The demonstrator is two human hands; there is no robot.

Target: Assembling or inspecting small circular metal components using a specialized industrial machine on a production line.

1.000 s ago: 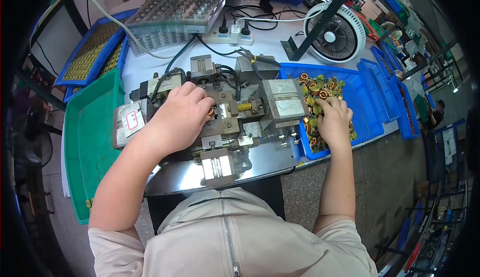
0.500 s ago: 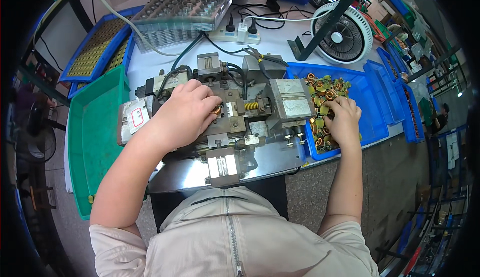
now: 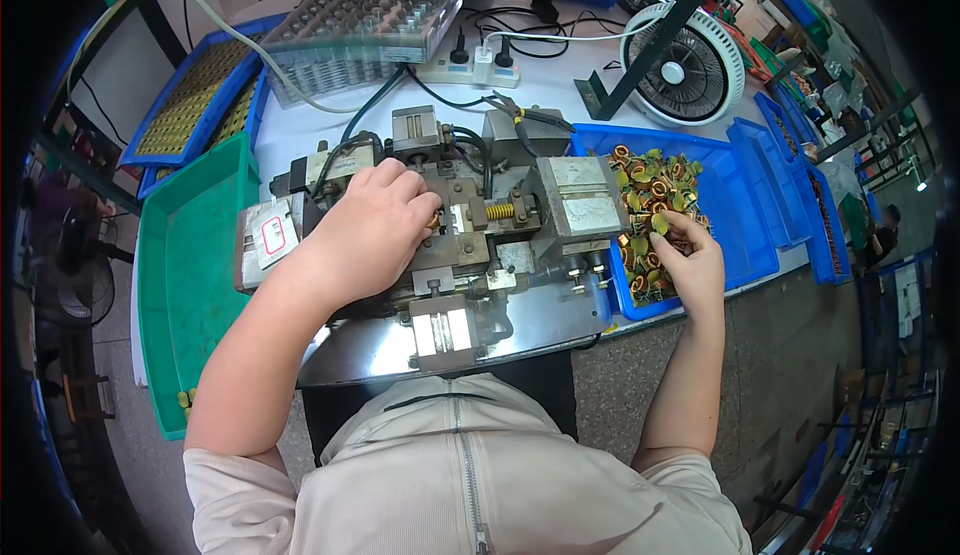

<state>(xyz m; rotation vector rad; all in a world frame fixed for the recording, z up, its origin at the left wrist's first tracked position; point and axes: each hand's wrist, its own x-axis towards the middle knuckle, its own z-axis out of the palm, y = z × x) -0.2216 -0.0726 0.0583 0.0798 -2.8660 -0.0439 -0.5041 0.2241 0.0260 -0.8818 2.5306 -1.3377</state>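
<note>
My left hand reaches over the middle of a metal bench machine. Its fingers are bent together on a small copper-wound coil at the machine's centre, mostly hidden by the fingertips. My right hand is above the near side of a blue bin. Between its thumb and fingers it pinches a coil part with a yellow-green round base. Below lies a heap of similar coil parts, with copper rings and yellow-green bases, filling the bin's left side.
A long green tray stands left of the machine, a few yellow-green pieces at its near end. Behind are blue trays of parts, stacked clear plastic trays, a power strip, pliers, and a white fan.
My right hand has drawn back slightly from the heap, with a coil part now showing in its pinch. My left hand has stayed at the machine's centre.
</note>
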